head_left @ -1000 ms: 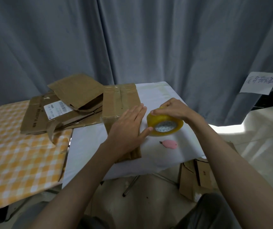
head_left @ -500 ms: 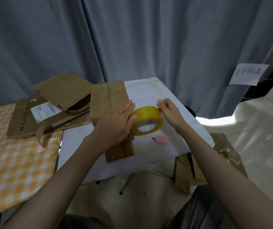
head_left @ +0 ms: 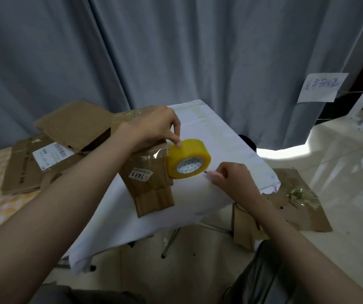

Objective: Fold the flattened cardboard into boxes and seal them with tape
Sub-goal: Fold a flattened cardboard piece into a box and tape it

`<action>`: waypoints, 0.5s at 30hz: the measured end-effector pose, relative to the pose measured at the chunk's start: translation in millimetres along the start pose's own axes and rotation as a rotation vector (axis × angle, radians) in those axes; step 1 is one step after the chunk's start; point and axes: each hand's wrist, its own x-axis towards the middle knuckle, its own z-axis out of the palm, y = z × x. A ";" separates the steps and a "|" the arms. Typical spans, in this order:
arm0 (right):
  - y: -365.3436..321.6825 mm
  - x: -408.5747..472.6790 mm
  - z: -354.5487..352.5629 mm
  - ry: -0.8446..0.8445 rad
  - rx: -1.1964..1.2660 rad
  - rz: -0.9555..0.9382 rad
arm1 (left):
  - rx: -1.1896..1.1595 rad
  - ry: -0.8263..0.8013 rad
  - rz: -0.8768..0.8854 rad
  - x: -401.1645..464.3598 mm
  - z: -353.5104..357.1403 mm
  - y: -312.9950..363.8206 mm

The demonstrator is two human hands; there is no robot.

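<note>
The left hand pinches the yellow tape roll beside the folded cardboard; the right hand grips closed on a pink cutter on the counter.

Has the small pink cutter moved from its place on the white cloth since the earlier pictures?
Yes. The pink cutter no longer lies alone on the white cloth below the tape roll; the right hand now grips it beside the roll.
</note>
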 end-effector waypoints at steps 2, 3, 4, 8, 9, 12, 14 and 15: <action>-10.2 -5.9 -13.5 0.135 0.095 0.024 | -0.016 -0.003 -0.005 3.9 2.8 -2.1; -18.4 -9.5 -19.8 0.196 0.165 0.028 | -0.018 0.000 -0.011 5.2 4.1 -2.0; -27.2 -12.4 -24.4 0.242 0.243 0.025 | -0.017 0.004 -0.021 6.6 5.4 -1.7; -63.2 -13.9 -25.4 0.216 0.423 -0.054 | -0.042 0.031 -0.044 12.8 10.3 -1.8; -70.3 -12.6 -22.9 0.197 0.439 -0.072 | -0.049 0.037 -0.049 14.0 11.6 -2.5; -88.2 -6.8 -15.1 0.206 0.474 -0.125 | -0.065 0.048 -0.050 16.2 14.0 -4.7; -96.1 -2.0 -10.6 0.230 0.457 -0.171 | -0.077 0.052 -0.048 17.5 15.1 -5.7; -98.6 0.5 -8.4 0.238 0.444 -0.188 | -0.079 0.057 -0.046 17.9 15.5 -6.0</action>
